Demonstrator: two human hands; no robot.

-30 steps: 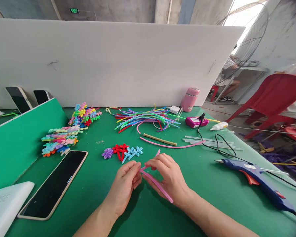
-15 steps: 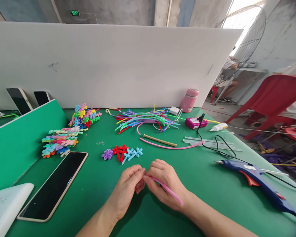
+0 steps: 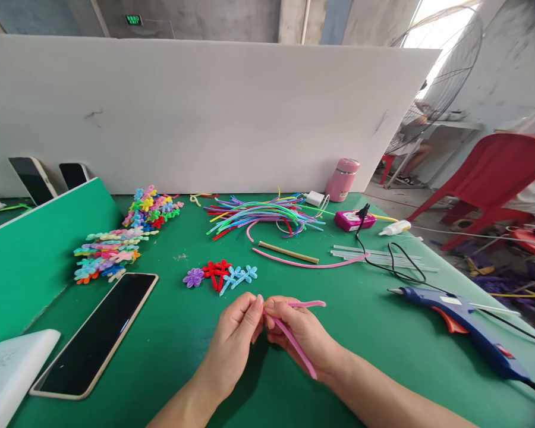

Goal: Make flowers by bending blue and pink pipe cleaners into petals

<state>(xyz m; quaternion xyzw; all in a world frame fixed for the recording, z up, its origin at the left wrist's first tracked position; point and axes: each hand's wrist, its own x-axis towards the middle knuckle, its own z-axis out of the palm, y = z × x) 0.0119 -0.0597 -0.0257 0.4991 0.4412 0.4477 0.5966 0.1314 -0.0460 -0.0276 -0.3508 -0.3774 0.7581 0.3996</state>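
Note:
A pink pipe cleaner (image 3: 296, 346) is pinched between my two hands, bent so that two lengths stick out past the right fingers. My left hand (image 3: 236, 333) closes thumb to fingertips at the bend, which the fingers mostly hide. Right beside it, my right hand (image 3: 301, 333) grips the same stem, one length crossing its palm and the other pointing right above the knuckles. Beyond the hands lie a purple pipe-cleaner flower (image 3: 193, 277), red flower shapes (image 3: 217, 273) and light blue flower shapes (image 3: 239, 277).
A blue glue gun (image 3: 459, 321) with a black cord lies right, near clear glue sticks (image 3: 383, 255). Farther back are a pipe-cleaner bundle (image 3: 263, 215), a pink stem (image 3: 307, 264) and a pink bottle (image 3: 343, 180). Left are a phone (image 3: 96, 336) and piled flowers (image 3: 109, 252).
A second length of the pink pipe cleaner now shows, pointing right above my right hand. The length across the palm has swung slightly lower and left. Both hands stay together.

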